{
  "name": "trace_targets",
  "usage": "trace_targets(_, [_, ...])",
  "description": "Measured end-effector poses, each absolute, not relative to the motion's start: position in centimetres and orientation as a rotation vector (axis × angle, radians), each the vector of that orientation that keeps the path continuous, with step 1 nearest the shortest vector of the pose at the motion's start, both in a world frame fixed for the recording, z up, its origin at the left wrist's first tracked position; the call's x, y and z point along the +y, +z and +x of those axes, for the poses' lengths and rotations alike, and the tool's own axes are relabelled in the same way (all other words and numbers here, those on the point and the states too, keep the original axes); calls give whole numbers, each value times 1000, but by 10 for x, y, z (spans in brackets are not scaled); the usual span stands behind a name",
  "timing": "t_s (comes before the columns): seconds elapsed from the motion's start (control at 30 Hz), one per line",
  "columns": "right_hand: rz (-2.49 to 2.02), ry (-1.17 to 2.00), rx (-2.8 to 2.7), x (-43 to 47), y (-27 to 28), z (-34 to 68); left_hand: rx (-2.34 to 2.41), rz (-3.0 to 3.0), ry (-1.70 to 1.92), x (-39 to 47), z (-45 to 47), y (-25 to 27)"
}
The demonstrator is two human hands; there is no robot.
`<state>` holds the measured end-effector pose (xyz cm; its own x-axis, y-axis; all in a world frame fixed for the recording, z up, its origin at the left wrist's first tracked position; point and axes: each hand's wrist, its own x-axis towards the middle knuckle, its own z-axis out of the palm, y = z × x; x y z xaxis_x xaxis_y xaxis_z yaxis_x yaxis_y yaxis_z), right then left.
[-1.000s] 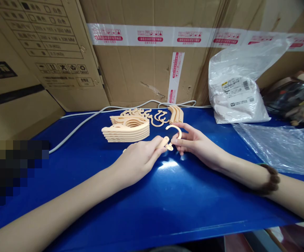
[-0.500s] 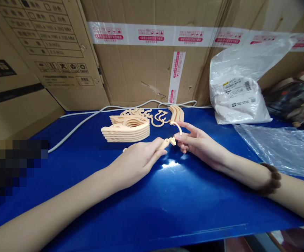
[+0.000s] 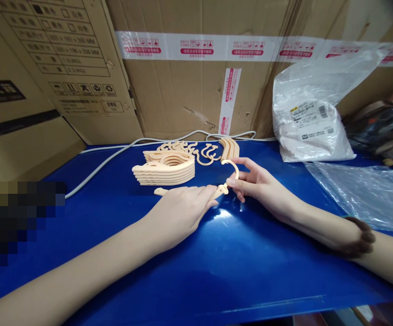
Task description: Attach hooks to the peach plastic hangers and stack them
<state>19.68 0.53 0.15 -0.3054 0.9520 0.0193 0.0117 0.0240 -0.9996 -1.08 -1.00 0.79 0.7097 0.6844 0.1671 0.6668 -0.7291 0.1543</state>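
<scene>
My left hand (image 3: 186,210) is closed around a cream plastic hanger arm (image 3: 160,191), whose far end sticks out to the left and whose pivot end shows past my fingertips. Between thumb and fingers, my right hand (image 3: 255,183) pinches a curved cream hanger hook (image 3: 236,170). The base of the hook meets the holed end of the arm; whether they are locked together I cannot tell. Just beyond my left hand lies a neat stack of hanger arms (image 3: 164,170). Loose hooks (image 3: 206,154) are scattered behind it, and more curved arms (image 3: 229,148) lie beyond my right hand.
Cardboard boxes (image 3: 182,90) wall off the back and left of the blue table (image 3: 250,271). A white cable (image 3: 97,170) runs along the back. At right stand a white plastic bag (image 3: 313,127) and a flat clear plastic sheet (image 3: 362,194).
The hook's base has come down onto the end of the hanger arm, where a small gap showed before. My left hand has lowered and flattened slightly, exposing more of the arm's left end.
</scene>
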Motion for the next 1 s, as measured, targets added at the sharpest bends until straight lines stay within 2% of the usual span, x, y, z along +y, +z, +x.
trace_targets(0.47, [-1023,1154,-1702,2,7,197,1187,2927,195,-13,-9,9])
trace_targets(1.0, [-1046,1126,-1750,1,7,198,1183,2921,188,-13,-7,9])
